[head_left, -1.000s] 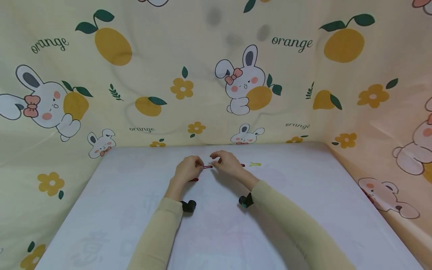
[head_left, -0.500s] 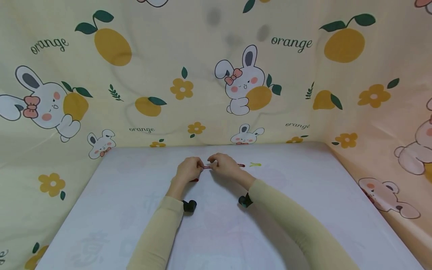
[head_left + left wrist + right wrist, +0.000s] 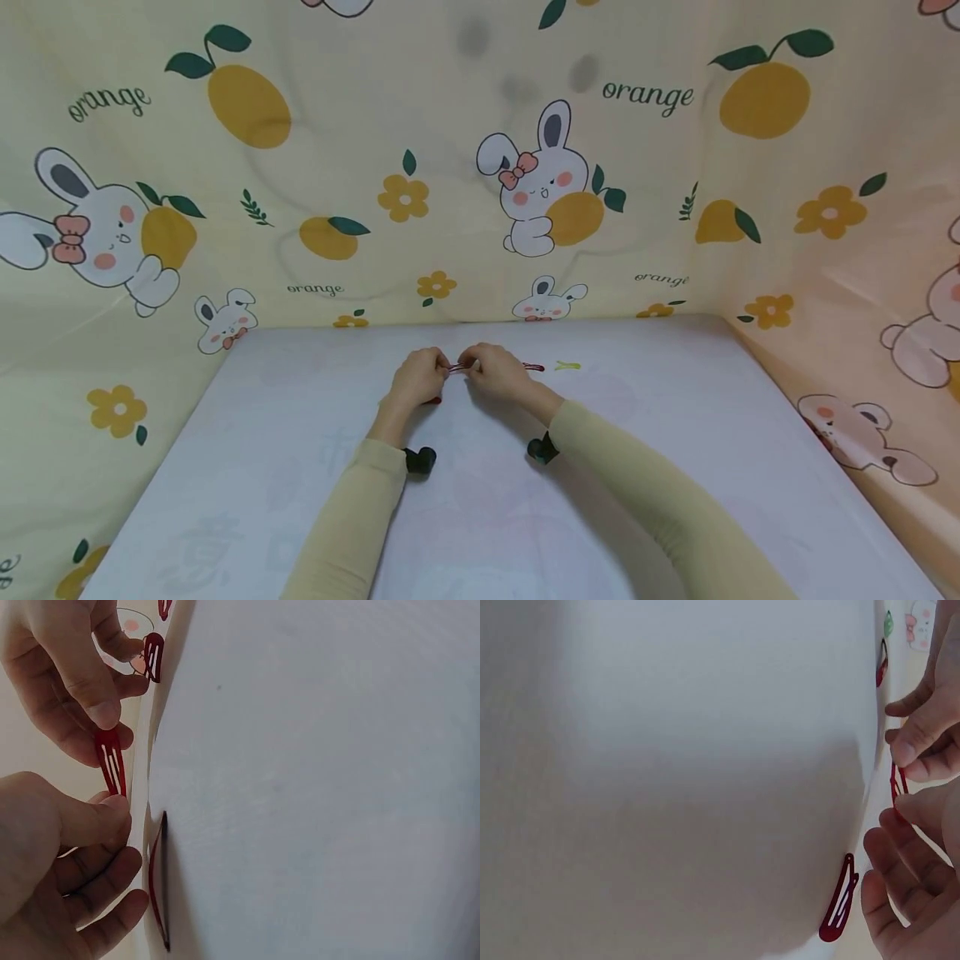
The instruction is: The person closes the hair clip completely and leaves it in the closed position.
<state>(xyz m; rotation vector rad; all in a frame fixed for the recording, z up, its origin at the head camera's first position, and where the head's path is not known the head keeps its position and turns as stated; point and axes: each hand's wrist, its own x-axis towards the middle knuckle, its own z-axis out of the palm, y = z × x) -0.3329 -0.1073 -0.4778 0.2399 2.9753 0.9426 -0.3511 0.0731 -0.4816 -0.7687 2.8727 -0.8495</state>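
Observation:
Between both hands, raised off the white table, is a red snap hair clip (image 3: pixel 112 766). My left hand (image 3: pixel 418 377) pinches one end of it between thumb and forefinger, the other fingers loosely bent. At the opposite end, the thumb and forefinger of my right hand (image 3: pixel 498 372) pinch the wider, rounded part. Another red snap clip (image 3: pixel 840 900) lies on the table beside the right hand. A further red clip (image 3: pixel 156 889) rests below the left hand, seen edge-on in the left wrist view and mostly covered by that hand in the head view.
To the right of the right hand, a yellow clip (image 3: pixel 567 365) lies past a red one on the white table (image 3: pixel 480 500). A cloth (image 3: pixel 405 275) printed with rabbits and oranges hangs behind the table's back edge. Dark wrist cameras (image 3: pixel 422 460) sit at both cuffs.
My right hand has moved slightly left and now grips the free end of the red hair clip. My left hand keeps its pinch and stays nearly in place.

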